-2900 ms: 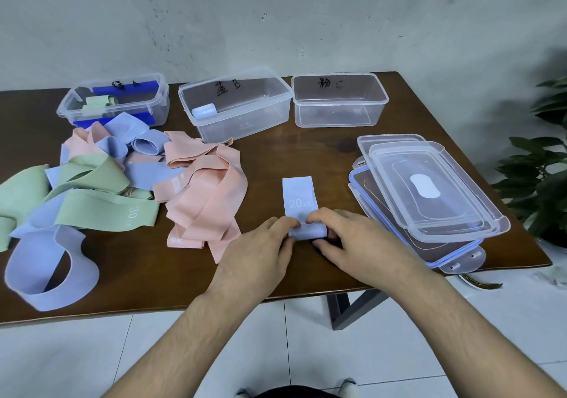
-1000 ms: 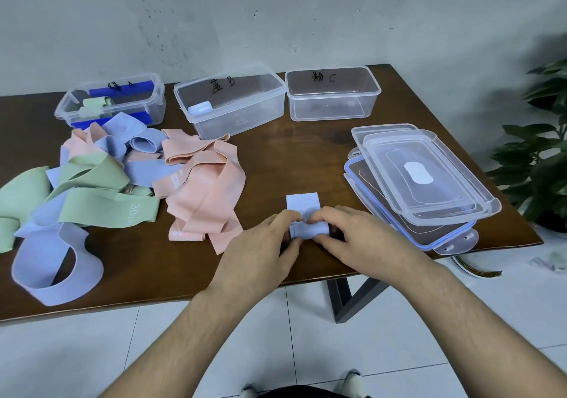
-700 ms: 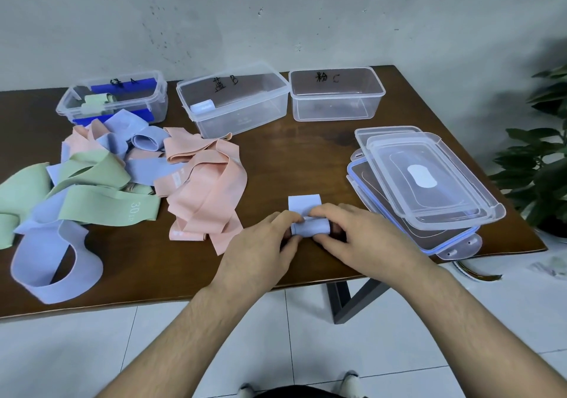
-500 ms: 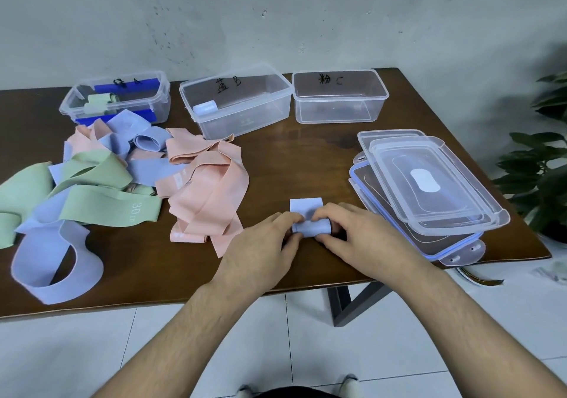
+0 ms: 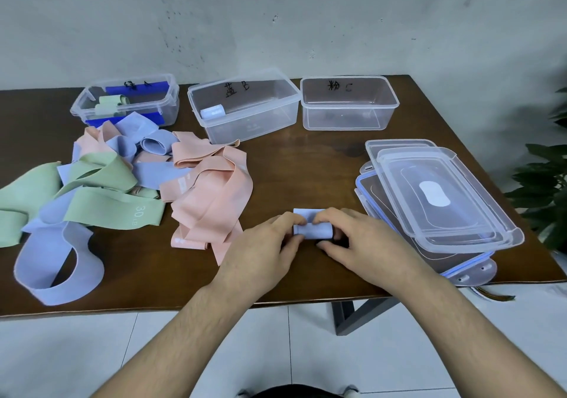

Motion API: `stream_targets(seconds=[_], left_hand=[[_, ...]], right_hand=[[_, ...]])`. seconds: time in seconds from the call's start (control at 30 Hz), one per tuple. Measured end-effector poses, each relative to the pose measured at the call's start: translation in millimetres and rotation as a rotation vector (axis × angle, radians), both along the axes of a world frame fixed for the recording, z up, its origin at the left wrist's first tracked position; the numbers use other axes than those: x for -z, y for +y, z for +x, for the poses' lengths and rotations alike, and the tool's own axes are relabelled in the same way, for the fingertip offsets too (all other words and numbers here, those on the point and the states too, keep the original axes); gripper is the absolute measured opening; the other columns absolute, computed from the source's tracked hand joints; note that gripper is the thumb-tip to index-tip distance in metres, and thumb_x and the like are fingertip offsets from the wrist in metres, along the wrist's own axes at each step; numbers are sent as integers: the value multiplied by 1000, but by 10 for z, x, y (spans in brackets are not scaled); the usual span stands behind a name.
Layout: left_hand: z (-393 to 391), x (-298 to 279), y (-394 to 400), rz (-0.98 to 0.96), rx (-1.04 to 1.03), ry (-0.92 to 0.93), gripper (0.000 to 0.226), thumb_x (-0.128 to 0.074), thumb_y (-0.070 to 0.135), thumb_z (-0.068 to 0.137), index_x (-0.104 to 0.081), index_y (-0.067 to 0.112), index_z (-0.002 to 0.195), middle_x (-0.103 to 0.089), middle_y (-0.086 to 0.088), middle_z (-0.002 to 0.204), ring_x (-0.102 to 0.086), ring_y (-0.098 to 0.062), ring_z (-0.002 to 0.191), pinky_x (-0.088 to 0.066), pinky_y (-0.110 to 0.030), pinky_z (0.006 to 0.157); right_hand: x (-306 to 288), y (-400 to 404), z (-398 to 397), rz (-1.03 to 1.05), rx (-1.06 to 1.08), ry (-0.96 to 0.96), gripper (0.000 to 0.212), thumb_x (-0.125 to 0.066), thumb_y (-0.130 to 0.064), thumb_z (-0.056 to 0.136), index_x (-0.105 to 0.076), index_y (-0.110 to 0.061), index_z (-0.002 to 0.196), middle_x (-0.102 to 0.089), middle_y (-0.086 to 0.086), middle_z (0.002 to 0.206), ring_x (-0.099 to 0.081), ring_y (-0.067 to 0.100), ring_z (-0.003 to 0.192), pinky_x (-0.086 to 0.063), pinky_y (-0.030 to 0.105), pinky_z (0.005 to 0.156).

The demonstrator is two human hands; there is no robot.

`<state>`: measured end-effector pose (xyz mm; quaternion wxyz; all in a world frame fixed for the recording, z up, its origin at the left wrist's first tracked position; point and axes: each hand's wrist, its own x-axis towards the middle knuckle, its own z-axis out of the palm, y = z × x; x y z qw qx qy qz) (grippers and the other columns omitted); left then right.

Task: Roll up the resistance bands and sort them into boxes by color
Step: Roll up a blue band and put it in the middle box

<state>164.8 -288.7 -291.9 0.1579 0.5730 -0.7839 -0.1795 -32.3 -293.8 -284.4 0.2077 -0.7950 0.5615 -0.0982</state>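
A light blue band point(image 5: 313, 230) lies nearly fully rolled at the table's front middle, with only a short flat tail showing behind the roll. My left hand point(image 5: 264, 250) pinches its left end and my right hand point(image 5: 356, 241) pinches its right end. A loose pile of green bands point(image 5: 101, 195), blue bands point(image 5: 55, 262) and pink bands point(image 5: 211, 198) lies to the left. Three clear boxes stand at the back: the left box point(image 5: 76, 110) holds rolled green bands, the middle box point(image 5: 294, 97) holds one blue roll point(image 5: 213, 111), and the right box point(image 5: 394, 104) holds nothing.
Clear lids point(image 5: 445, 195) are stacked at the right front of the brown table point(image 5: 306, 164), close to my right hand. A potted plant point(image 5: 546, 189) stands past the table's right edge. A white wall runs behind the boxes.
The flat tail of the blue band has grown much shorter as both hands rolled it away from me. The roll is thicker now. The hands stayed in about the same spot.
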Motion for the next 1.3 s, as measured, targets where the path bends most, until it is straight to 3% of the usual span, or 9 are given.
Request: stream_targets(seconds=[0.1, 0.27, 0.47, 0.6, 0.73, 0.8, 0.9, 1.13, 1.3], left_hand=[[-5, 9, -8, -7, -15, -1, 30, -47, 37, 101, -51, 35, 131, -63, 17, 113, -59, -7, 92, -34, -8, 58], [-36, 30, 25, -65, -20, -49, 33, -52, 43, 98, -44, 40, 130, -58, 18, 96, -53, -7, 71, -39, -16, 52], [-52, 42, -52, -69, -48, -44, 30, -50, 38, 100, -50, 38, 130, -62, 17, 119, -63, -10, 90, -51, -22, 65], [-61, 44, -125, -40, -57, -45, 34, -46, 39, 102, -49, 39, 136, -61, 18, 127, -61, -8, 105, -46, -16, 73], [-60, 31, -162, -31, -55, -45, 35, -45, 40, 102, -47, 40, 137, -60, 18, 128, -61, -8, 107, -48, -18, 75], [-63, 28, -154, -45, -49, -42, 35, -45, 41, 101, -44, 41, 137, -61, 19, 124, -62, -8, 98, -49, -18, 70], [-93, 26, -135, -74, -51, -84, 39, -49, 43, 100, -38, 43, 137, -61, 18, 113, -57, -7, 80, -41, -12, 59], [-149, 42, -189, -105, -105, -132, 43, -49, 40, 100, -38, 40, 142, -58, 18, 126, -63, -10, 99, -36, -10, 64], [-144, 70, -244, -123, -106, -107, 40, -49, 37, 100, -45, 37, 140, -60, 15, 128, -65, -13, 99, -52, -23, 73]], right_hand=[[11, -66, 2, -16, 9, -52, 24, -56, -38, 99, -53, -38, 123, -59, -14, 116, -55, 8, 97, -50, 28, 82], [12, -130, -15, 19, 14, -75, 27, -53, -38, 100, -56, -36, 127, -60, -13, 121, -54, 8, 104, -45, 23, 83], [-40, -176, -39, -4, -23, 4, 36, -48, -43, 102, -46, -46, 138, -54, -16, 108, -53, 7, 98, -47, 22, 82], [-49, -220, -28, -27, -52, 34, 33, -50, -40, 101, -43, -44, 133, -56, -15, 111, -52, 6, 95, -47, 21, 78], [-52, -284, 0, -34, -47, 34, 27, -52, -36, 101, -50, -39, 127, -52, -16, 103, -48, 6, 92, -38, 19, 72], [-61, -307, 1, -25, -40, 17, 26, -52, -35, 101, -54, -37, 127, -57, -13, 109, -51, 8, 96, -40, 20, 76], [-85, -344, -5, -21, -27, 32, 32, -49, -38, 102, -53, -37, 133, -59, -12, 120, -54, 10, 106, -44, 22, 85], [-88, -367, -25, -65, -25, 78, 40, -43, -45, 102, -49, -39, 142, -50, -14, 118, -47, 8, 112, -44, 25, 91], [-113, -401, -14, -97, -89, 107, 42, -53, -44, 98, -47, -38, 139, -47, -14, 129, -42, 10, 119, -43, 29, 99]])
